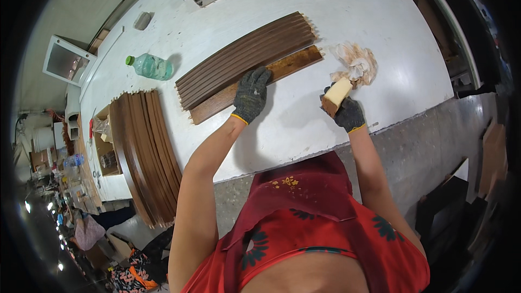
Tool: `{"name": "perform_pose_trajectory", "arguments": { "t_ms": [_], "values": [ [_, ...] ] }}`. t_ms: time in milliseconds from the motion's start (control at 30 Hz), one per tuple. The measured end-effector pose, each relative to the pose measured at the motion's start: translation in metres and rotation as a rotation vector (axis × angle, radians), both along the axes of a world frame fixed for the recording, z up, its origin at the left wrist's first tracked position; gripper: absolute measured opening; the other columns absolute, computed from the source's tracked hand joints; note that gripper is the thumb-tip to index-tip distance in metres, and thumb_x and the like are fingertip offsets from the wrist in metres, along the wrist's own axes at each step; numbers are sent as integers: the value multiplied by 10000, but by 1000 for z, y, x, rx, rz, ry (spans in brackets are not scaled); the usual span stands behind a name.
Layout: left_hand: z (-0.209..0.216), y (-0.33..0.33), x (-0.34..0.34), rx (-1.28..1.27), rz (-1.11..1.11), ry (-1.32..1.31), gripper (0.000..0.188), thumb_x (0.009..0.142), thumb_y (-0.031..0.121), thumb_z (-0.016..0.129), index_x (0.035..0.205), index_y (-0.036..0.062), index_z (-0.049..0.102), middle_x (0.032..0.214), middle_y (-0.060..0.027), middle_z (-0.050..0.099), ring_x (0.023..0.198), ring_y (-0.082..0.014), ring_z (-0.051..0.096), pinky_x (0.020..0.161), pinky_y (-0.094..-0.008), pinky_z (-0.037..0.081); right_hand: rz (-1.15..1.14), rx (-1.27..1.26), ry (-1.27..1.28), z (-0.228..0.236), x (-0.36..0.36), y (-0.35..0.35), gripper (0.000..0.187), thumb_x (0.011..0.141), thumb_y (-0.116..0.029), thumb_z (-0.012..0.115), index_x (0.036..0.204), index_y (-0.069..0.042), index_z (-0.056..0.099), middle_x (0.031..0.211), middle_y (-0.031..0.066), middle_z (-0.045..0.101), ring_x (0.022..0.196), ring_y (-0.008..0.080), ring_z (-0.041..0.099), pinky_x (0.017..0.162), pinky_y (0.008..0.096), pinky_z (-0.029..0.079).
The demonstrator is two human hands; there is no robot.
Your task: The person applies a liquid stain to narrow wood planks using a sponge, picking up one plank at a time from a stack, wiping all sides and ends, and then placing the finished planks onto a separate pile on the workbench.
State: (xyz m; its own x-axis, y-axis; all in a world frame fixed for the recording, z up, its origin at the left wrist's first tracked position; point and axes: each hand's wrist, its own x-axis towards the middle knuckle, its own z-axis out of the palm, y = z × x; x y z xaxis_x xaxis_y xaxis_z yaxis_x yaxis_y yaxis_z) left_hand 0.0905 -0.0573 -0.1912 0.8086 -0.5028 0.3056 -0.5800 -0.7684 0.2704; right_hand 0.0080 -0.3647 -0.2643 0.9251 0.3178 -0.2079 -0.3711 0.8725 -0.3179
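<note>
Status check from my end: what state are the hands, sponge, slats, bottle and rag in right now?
Left hand: gloved, laid across the single slat
Right hand: gloved, holding the sponge
Sponge: stained brown at one end
Single slat: lying broad face up
Row of slats: set side by side
Left-hand slats: bunched together
Bottle: cap on
Rag: crumpled, stained

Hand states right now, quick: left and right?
Left hand: resting over the brown slat; whether its grip is closed can't be told.
Right hand: closed, holding the stained yellow sponge.
</note>
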Motion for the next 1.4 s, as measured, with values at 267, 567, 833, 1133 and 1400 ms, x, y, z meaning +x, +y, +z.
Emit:
{"name": "perform_pose_trajectory", "arguments": {
  "t_ms": [267, 567, 833, 1133, 1400],
  "values": [
    [21, -23, 19, 94, -39, 155, 626, 700, 338, 661, 1228, 79, 444, 1146, -180, 481, 1056, -339, 456, 908, -442, 361, -49, -578, -318, -22, 0, -9, 619, 784, -258, 597, 1307, -67, 327, 1287, 107, 433, 1183, 277, 426, 977, 435, 377],
    [24, -35, 9, -3, -168, 229, 489, 642, 409, 698, 996, 91, 588, 984, -133, 540, 945, -301, 506, 830, -420, 400, -125, -275, -172, -28, -1, -15, 443, 856, -277, 506, 1251, -92, 428, 1230, 109, 499, 1125, 266, 477, 941, 404, 397],
    [122, -18, -22, -269, -66, 293, 505, 607, 245, 729, 1057, 70, 582, 987, -120, 550, 935, -282, 525, 810, -363, 445, -145, 153, -6, 28, -30, 2, 654, 646, -130, 732, 1229, -97, 439, 1176, 130, 510, 1097, 341, 478, 917, 502, 398],
    [184, 31, -50, -1016, -237, 465, 828, 662, 103, 668, 1380, 70, 255, 1413, -103, 286, 1302, -236, 268, 1083, -370, 182, -490, -606, -327, 208, 23, 47, 667, 725, -109, 689, 1281, -17, 333, 1142, 80, 480, 1068, 224, 466, 918, 346, 403],
    [203, 46, -75, -1101, -28, 469, 949, 593, 163, 803, 1370, 66, 266, 1372, -94, 339, 1271, -228, 307, 1054, -368, 254, -683, -901, -963, 295, 24, 133, 833, 605, -116, 801, 1286, -52, 326, 1194, 120, 502, 1096, 230, 499, 951, 363, 398]
  ]
}}
